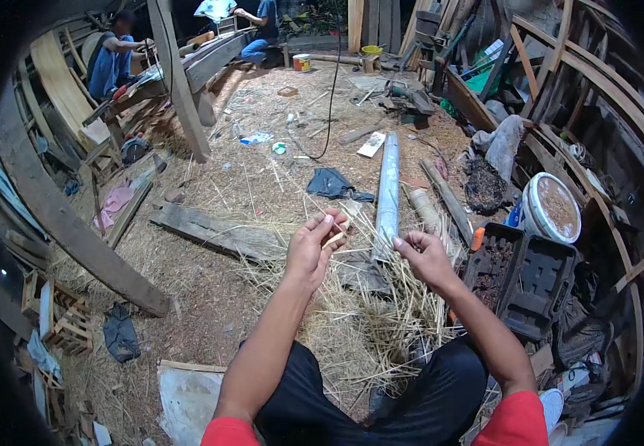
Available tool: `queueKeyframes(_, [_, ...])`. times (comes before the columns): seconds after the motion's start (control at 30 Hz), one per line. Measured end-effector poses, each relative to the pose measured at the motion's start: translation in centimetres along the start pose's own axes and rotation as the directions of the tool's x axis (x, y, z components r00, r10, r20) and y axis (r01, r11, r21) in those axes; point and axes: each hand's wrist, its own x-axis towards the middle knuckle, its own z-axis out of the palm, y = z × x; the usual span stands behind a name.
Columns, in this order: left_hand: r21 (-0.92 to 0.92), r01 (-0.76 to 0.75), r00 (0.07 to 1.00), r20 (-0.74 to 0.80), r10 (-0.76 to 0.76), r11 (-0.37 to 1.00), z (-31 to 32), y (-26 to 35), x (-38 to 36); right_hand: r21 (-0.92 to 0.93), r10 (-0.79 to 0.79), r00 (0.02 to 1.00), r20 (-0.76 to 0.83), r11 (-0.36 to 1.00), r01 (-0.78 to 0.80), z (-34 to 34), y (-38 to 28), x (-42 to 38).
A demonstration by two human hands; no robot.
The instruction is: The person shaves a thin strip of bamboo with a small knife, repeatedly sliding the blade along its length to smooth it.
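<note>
I sit on a sawdust floor with both hands raised over a heap of thin straw-like sticks (381, 312). My left hand (313, 245) pinches the end of one thin stick (337, 221) between thumb and fingers. My right hand (422, 255) is a short way to its right, fingers closed on the other end of the thin strand. My black trousers and red sleeves show at the bottom.
An open black tool case (534, 279) lies right of my right hand, a white bucket (552, 208) behind it. A long pale pipe (388, 193) and a grey plank (218, 234) lie ahead. Other people sit at a bench (188, 63) at the far left.
</note>
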Motion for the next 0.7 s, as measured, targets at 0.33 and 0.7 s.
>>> queueKeyframes(0.33, [0.027, -0.102, 0.995, -0.018, 0.102, 0.994, -0.3, 0.6, 0.6, 0.205, 0.056, 0.996, 0.072, 0.976, -0.070, 2.3, -1.1, 0.0])
queueKeyframes(0.7, [0.028, -0.145, 0.987, -0.067, 0.147, 0.989, -0.7, 1.6, 0.4, 0.117, 0.020, 0.987, 0.161, 0.992, -0.039, 1.9, -1.3, -0.2])
